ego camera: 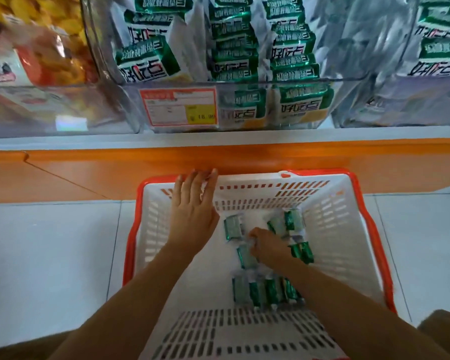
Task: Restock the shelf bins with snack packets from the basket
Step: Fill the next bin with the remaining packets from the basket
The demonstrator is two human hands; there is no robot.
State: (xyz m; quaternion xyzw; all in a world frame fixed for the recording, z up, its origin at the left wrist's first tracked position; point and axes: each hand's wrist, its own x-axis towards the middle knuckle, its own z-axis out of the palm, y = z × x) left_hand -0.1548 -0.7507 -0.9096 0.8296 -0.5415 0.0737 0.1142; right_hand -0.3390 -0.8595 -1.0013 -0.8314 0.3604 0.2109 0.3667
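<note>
My left hand (195, 203) lies flat, fingers straight, on the basket (335, 229) far rim. Right hand (268, 246) grip curls closed on a green snack packet (244, 257) on the basket floor, more packets (233, 227) beside

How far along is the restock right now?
Middle bin already looks well stocked with green packets. Right hand pinches one packet in the basket; left hand rests open on its far rim. Roughly nine packets there are left to shelve.

We note glossy foil packets (233, 227) in a slotted white plastic basket (348, 229); clear plastic bins (283, 81); smooth glossy floor tiles (50, 242).
</note>
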